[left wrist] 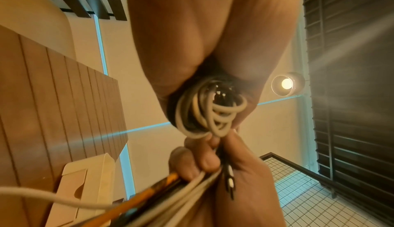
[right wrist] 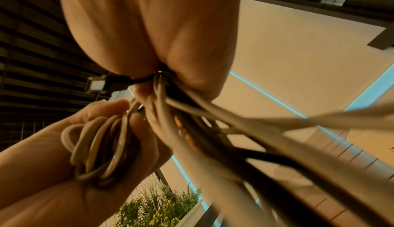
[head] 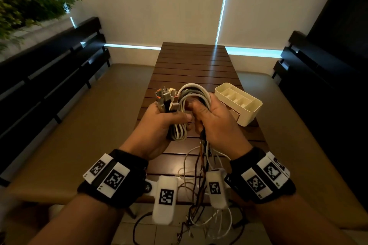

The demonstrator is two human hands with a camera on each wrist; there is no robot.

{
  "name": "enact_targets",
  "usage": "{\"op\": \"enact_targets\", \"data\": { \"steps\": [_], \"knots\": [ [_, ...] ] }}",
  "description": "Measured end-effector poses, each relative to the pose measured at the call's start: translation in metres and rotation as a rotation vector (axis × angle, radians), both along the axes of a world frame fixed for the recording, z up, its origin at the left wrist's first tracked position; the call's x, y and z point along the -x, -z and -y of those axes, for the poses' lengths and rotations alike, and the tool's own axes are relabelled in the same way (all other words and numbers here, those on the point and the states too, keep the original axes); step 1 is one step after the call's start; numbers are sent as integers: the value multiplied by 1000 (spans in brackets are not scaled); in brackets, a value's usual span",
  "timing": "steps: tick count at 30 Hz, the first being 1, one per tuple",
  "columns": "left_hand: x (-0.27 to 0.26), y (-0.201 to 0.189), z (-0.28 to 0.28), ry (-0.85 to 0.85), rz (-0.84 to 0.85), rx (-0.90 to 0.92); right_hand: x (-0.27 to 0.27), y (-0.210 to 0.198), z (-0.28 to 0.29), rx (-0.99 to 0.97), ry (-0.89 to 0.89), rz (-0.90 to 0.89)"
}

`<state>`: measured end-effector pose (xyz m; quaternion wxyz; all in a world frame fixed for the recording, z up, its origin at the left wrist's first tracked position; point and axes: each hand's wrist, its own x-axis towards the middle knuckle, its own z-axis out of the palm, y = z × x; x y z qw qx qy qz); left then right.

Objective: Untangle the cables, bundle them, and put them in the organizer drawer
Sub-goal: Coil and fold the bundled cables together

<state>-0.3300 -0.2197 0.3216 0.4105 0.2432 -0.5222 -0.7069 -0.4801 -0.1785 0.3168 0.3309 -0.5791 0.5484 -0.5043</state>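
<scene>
No readable writing; wristbands carry only square black-and-white markers. Left hand fist-tight around the cable bundle, connector ends sticking up. Right hand fingers curled, gripping the bundle's loops and trailing loose strands. Organizer sits right, on the slatted table.

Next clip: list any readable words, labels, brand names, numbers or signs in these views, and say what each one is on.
No readable text in any view.
Wrist bands: black-and-white square marker patterns, no letters; tiny marks beside them too small to read.
White camera housings: the same kind of marker, no words.
Cables and organizer: no print visible.
</scene>
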Motion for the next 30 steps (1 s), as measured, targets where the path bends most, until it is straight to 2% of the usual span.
{"op": "enact_targets", "data": {
  "steps": [6, 13, 20, 27, 29, 30],
  "knots": [
    [0, 5, -1, -27, 12, -34, -6, -1, -7, -24, -60, 180],
    [2, 4, -2, 2, -44, -55, -7, 5, 2, 27, 21, 193],
    [7, 7, -5, 71, -77, -68, -5, 12, 10, 52, 52, 14],
    [15, 3, -9, 33, 65, 96, 2, -3, 7, -4, 57, -299],
    [16, 2, -9, -3, 70, 106, 7, -3, 10, -16, 19, -237],
    [17, 2, -8, -14, 67, 104, 8, 1, 10, -32, -41, -104]
  ]
}}
